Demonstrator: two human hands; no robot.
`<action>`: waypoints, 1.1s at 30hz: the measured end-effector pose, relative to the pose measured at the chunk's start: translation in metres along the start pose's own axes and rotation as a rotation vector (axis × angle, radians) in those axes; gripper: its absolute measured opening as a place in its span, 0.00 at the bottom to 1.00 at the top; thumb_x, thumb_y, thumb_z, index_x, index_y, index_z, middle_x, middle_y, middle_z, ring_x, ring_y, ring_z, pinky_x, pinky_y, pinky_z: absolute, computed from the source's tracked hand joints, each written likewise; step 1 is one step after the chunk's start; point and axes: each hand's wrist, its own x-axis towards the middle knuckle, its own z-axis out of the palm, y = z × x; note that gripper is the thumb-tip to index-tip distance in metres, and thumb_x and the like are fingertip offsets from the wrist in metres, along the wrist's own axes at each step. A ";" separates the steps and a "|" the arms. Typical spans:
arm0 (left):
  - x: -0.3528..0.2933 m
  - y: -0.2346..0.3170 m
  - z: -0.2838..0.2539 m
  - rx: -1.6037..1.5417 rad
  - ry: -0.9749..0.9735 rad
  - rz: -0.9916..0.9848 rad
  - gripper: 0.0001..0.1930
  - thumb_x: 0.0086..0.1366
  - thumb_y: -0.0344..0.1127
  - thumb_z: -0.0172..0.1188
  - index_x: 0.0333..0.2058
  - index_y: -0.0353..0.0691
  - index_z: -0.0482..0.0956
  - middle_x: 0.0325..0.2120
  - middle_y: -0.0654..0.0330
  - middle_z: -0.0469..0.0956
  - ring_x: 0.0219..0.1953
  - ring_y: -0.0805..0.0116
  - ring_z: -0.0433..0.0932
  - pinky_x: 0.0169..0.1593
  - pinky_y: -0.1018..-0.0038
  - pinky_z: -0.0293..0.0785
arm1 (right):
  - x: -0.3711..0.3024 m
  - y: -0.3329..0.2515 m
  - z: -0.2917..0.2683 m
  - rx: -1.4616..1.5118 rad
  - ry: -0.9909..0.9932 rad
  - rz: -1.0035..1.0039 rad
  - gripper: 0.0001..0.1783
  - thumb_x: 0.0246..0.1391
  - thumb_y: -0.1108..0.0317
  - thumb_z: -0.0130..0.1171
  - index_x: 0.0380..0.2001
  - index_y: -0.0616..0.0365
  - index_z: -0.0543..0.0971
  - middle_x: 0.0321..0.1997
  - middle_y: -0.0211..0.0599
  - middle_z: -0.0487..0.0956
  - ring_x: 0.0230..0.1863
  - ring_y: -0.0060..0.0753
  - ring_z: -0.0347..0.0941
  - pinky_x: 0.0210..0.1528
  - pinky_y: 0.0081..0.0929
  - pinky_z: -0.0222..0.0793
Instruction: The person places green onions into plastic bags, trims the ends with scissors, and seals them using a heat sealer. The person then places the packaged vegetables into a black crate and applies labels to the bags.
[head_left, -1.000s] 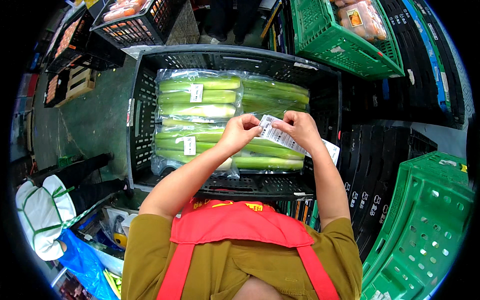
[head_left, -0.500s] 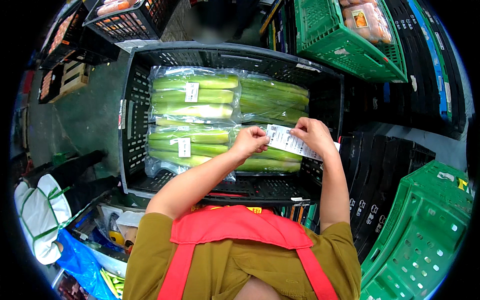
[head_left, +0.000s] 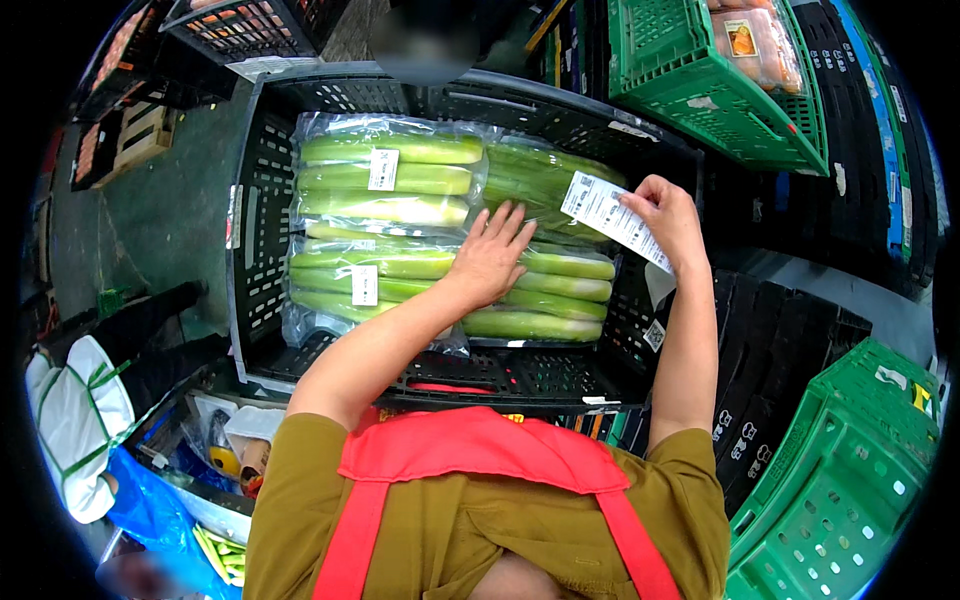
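Observation:
A black plastic crate [head_left: 250,350] in front of me holds several clear bags of leeks [head_left: 385,178] laid side by side. Two bags on the left carry small white labels [head_left: 365,285]. My left hand [head_left: 490,262] lies with spread fingers on the leeks near the crate's middle, touching the plastic. Between thumb and fingers, my right hand [head_left: 665,215] pinches a strip of white printed labels [head_left: 610,215] above the far right bag. The strip slants down to the right, its lower end partly beside my wrist.
Beyond the right corner, a green crate [head_left: 725,125] contains bagged carrots; another green crate [head_left: 825,480] stands near right. Stacked black crates [head_left: 770,320] line the right side. A black crate of carrots [head_left: 265,35] is far left. A person in white clothing [head_left: 85,430] is at the left edge.
My left hand has let go of the label strip and now rests on the leeks. My right hand has moved the strip slightly away from me and to the right.

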 end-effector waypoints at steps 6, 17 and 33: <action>-0.008 -0.012 0.017 0.070 -0.110 0.050 0.36 0.55 0.49 0.61 0.60 0.42 0.61 0.64 0.52 0.53 0.67 0.56 0.50 0.68 0.58 0.43 | 0.003 0.010 -0.009 -0.089 0.138 0.064 0.14 0.47 0.59 0.65 0.23 0.60 0.78 0.19 0.40 0.77 0.20 0.33 0.74 0.26 0.30 0.66; -0.009 -0.008 0.012 0.076 -0.210 0.020 0.37 0.58 0.48 0.58 0.63 0.44 0.56 0.66 0.54 0.48 0.68 0.58 0.45 0.68 0.58 0.38 | 0.032 0.011 0.010 0.027 -0.061 0.019 0.15 0.44 0.59 0.66 0.23 0.61 0.79 0.20 0.43 0.77 0.22 0.33 0.74 0.28 0.30 0.66; 0.006 -0.001 -0.015 0.017 -0.238 -0.019 0.34 0.59 0.43 0.58 0.60 0.34 0.59 0.62 0.50 0.56 0.65 0.54 0.53 0.67 0.59 0.47 | 0.059 0.012 0.053 -0.204 -0.247 0.104 0.19 0.43 0.51 0.66 0.32 0.54 0.82 0.30 0.43 0.81 0.34 0.42 0.78 0.39 0.33 0.71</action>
